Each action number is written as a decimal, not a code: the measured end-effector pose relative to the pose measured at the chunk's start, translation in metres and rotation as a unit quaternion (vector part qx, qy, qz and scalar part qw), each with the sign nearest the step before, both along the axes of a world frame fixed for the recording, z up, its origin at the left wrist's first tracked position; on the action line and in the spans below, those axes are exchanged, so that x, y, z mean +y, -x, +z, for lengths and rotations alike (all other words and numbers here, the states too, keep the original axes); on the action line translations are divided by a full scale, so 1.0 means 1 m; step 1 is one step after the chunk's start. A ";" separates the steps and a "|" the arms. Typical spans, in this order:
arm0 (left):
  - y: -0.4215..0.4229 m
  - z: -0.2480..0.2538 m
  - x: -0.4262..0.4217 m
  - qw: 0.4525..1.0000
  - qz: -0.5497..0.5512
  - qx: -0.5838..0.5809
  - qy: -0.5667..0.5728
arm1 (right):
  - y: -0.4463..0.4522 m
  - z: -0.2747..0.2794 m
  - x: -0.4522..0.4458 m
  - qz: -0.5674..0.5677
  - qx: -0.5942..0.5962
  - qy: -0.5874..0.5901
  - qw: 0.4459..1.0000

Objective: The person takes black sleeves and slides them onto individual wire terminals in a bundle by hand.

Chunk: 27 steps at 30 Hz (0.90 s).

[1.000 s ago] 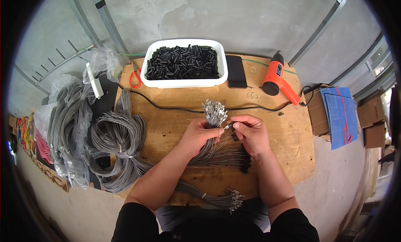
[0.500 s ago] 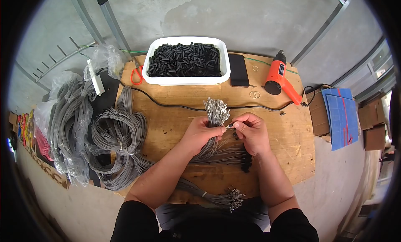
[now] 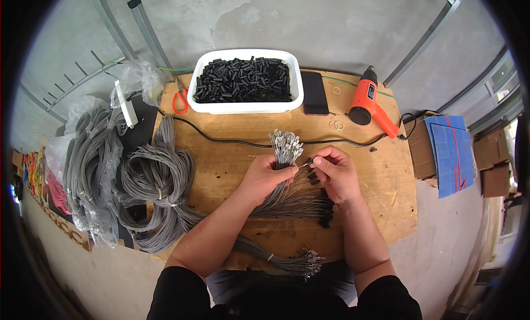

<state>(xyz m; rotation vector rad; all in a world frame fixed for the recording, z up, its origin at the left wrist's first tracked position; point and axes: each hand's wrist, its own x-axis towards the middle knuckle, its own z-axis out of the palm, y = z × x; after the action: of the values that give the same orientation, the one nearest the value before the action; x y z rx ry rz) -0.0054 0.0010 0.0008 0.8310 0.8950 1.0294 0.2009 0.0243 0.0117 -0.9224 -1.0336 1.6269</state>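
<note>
Grey wires in clear plastic bags (image 3: pixel 91 176) hang in thick loops at the far left, well apart from a white rectangular plastic tub (image 3: pixel 243 108) of short black tubes (image 3: pixel 243 80) at the back of a worn wooden table (image 3: pixel 383 209). A large tied coil of grey wire (image 3: pixel 157 179) lies to the front left of the tub, while a red-handled hand tool (image 3: pixel 180 102) rests just beside the tub's left end.

In front of the tub, the person's left hand (image 3: pixel 265 179) is closed around an upright bundle of thin grey wires with silvery metal ends (image 3: pixel 286 146), the ends fanning out above the fist. A second tied bundle of grey wires (image 3: pixel 270 258) lies farther forward of the tub, at the table's near edge.

To the right, the right hand (image 3: pixel 339 174) pinches a small black piece (image 3: pixel 310 161) between thumb and forefinger, beside the bundle; its exact fit on a wire is too small to tell. Black-tipped wires (image 3: pixel 326 209) spread below that hand.

A black phone (image 3: pixel 315 94) lies just right of the tub, followed by pale rings (image 3: pixel 335 125) and an orange-red heat gun (image 3: pixel 367 99).
</note>
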 end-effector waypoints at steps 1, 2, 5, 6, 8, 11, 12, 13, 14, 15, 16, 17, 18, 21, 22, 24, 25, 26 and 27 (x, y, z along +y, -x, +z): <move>0.000 0.000 0.000 1.000 0.000 0.000 0.000 | -0.001 0.003 0.000 0.020 0.041 0.038 0.998; 0.000 0.000 0.000 1.000 -0.002 0.000 0.000 | -0.002 0.004 0.000 0.040 0.083 0.076 0.993; 0.000 0.000 0.000 1.000 -0.006 -0.001 0.001 | -0.007 0.004 0.003 0.075 0.134 0.138 0.979; 0.000 0.000 0.000 1.000 -0.008 -0.001 0.002 | -0.008 0.003 0.004 0.075 0.134 0.138 0.979; 0.000 0.002 -0.001 1.000 -0.007 0.001 0.000 | -0.009 -0.001 0.005 0.089 0.151 0.146 0.974; -0.001 0.002 -0.001 1.000 -0.007 0.005 -0.003 | -0.006 -0.002 0.004 0.089 0.122 0.142 0.978; -0.001 0.001 -0.001 1.000 -0.008 0.006 -0.002 | -0.006 -0.002 0.003 0.089 0.122 0.142 0.978; -0.001 0.002 -0.001 1.000 -0.009 0.006 -0.003 | -0.005 -0.002 0.003 0.096 0.119 0.144 0.978; 0.000 0.003 -0.001 1.000 -0.009 0.003 0.000 | -0.005 -0.002 0.003 0.104 0.115 0.146 0.977; 0.000 0.003 -0.001 1.000 -0.009 0.001 0.003 | -0.005 -0.002 0.003 0.104 0.115 0.145 0.977; 0.000 0.003 -0.001 1.000 -0.009 0.001 0.003 | -0.005 -0.001 0.002 0.100 0.116 0.142 0.978; 0.000 0.002 0.000 1.000 -0.011 -0.002 -0.001 | -0.005 0.000 0.002 0.097 0.118 0.139 0.978; 0.000 0.001 0.000 1.000 -0.014 -0.004 -0.006 | -0.005 0.000 0.002 0.097 0.118 0.139 0.978; -0.001 0.001 -0.001 1.000 -0.005 0.000 0.007 | -0.005 0.000 0.001 0.109 0.082 0.118 0.984; -0.001 0.001 -0.001 1.000 -0.006 0.000 0.007 | -0.006 0.000 0.002 0.106 0.070 0.116 0.985; -0.001 0.001 -0.001 0.999 -0.027 0.021 -0.010 | -0.008 0.001 0.003 0.101 0.057 0.113 0.987; -0.001 0.000 -0.001 0.999 -0.028 0.021 -0.010 | -0.012 0.003 0.004 0.085 0.085 0.109 0.987; -0.001 -0.001 0.000 0.999 -0.040 0.022 -0.029 | -0.013 0.005 0.006 0.070 0.113 0.104 0.986; -0.002 -0.001 0.000 0.997 -0.053 0.023 -0.047 | -0.013 0.006 0.007 0.045 0.096 0.093 0.990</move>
<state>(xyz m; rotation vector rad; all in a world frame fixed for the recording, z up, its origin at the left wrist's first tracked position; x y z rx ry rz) -0.0035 0.0008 -0.0004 0.9747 0.8371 0.9692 0.2142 0.0308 0.0177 -0.8308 -0.8116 1.8724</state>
